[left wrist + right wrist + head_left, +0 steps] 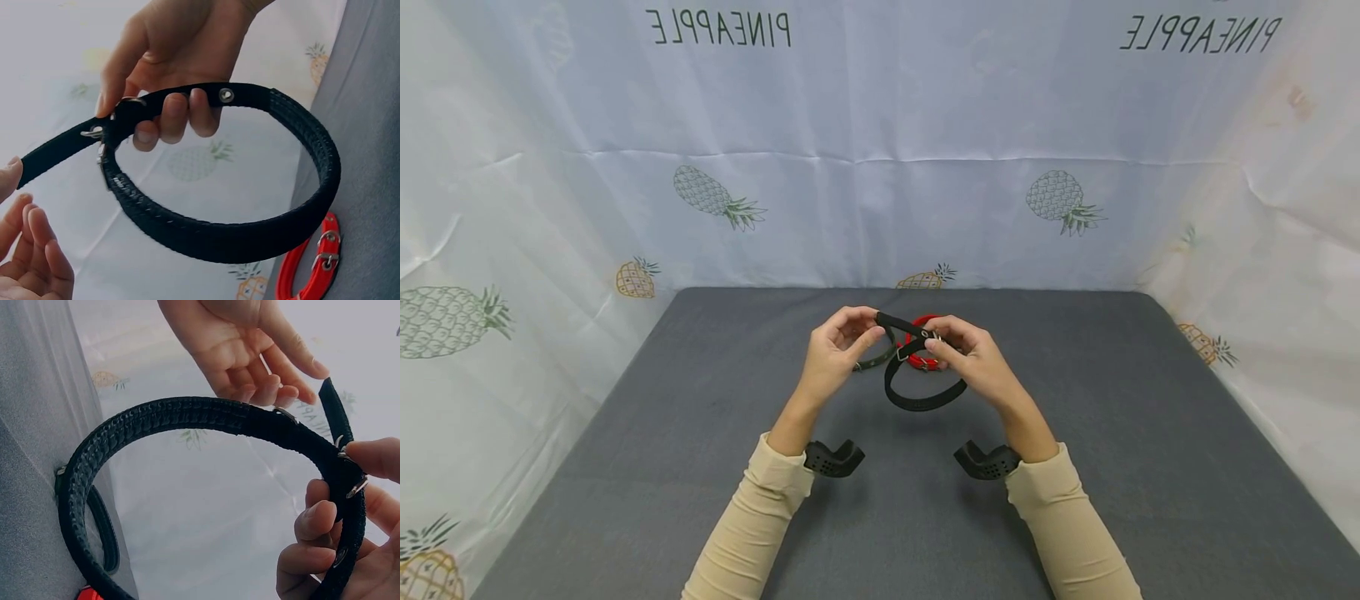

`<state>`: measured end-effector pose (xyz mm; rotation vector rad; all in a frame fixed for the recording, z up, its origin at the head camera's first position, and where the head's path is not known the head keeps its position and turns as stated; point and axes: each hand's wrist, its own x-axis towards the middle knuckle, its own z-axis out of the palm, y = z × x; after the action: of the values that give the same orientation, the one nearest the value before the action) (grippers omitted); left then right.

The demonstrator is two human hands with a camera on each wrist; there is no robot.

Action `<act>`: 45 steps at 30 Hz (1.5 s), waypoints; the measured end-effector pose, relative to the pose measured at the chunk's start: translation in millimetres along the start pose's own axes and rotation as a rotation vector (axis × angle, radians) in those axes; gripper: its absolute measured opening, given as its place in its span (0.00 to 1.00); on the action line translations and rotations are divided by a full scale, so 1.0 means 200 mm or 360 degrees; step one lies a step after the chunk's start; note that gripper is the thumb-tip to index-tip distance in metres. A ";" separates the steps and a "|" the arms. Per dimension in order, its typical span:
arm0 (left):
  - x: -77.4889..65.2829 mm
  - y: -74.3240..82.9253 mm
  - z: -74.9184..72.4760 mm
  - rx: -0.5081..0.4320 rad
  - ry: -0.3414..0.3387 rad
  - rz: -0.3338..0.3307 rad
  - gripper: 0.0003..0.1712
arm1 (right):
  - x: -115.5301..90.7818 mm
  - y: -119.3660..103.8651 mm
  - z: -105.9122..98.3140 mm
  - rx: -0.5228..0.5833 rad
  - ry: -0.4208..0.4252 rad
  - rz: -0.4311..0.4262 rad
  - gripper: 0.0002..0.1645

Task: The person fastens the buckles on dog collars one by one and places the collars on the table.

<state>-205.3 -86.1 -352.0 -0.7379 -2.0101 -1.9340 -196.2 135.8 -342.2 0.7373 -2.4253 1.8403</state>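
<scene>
A black buckle collar (925, 404) hangs in a loop above the table, held between both hands. Its loose strap end is pinched at the tip by my left hand (842, 342), whose other fingers are loosely bent. My right hand (973, 358) grips the collar beside the metal buckle (357, 486), thumb on the strap and fingers curled round the band. The strap end passes through the buckle; a metal eyelet (226, 95) shows on the band. Behind the black collar, a red collar (922, 364) and a dark green collar (880, 360) lie on the table.
The grey table (715, 400) reaches out on all sides of the hands. A white curtain (850, 217) printed with pineapples hangs behind and along both sides. Black wrist mounts (835, 460) stick inward from both wrists.
</scene>
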 end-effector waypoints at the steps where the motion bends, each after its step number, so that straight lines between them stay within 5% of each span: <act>1: 0.00 0.00 0.00 -0.0002 0.0000 -0.0019 0.16 | 0.00 0.00 0.00 0.0002 -0.0001 -0.0003 0.14; 6: -0.01 -0.02 0.04 -0.0005 -0.0015 -0.0092 0.14 | 0.00 0.00 0.00 0.0010 0.0008 -0.0012 0.15; 18: -0.02 -0.03 0.10 -0.0010 -0.0241 -0.0244 0.14 | 0.00 0.01 0.02 0.0035 -0.0022 -0.0072 0.14; 31: -0.03 -0.02 0.12 -0.0081 -0.0260 -0.0425 0.12 | 0.01 0.01 0.05 0.0067 -0.0068 -0.0029 0.15; 38: -0.03 -0.03 0.13 -0.0204 -0.0330 -0.0421 0.09 | 0.01 0.01 0.06 0.0138 -0.0063 0.0000 0.15; 45: -0.04 -0.04 0.14 -0.0181 -0.0286 -0.0411 0.09 | 0.01 0.01 0.09 0.0229 -0.0044 0.0051 0.18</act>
<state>-198.7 -59.7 -364.1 -0.7325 -2.2108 -2.2131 -194.3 119.2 -348.7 0.7406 -2.3536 2.0480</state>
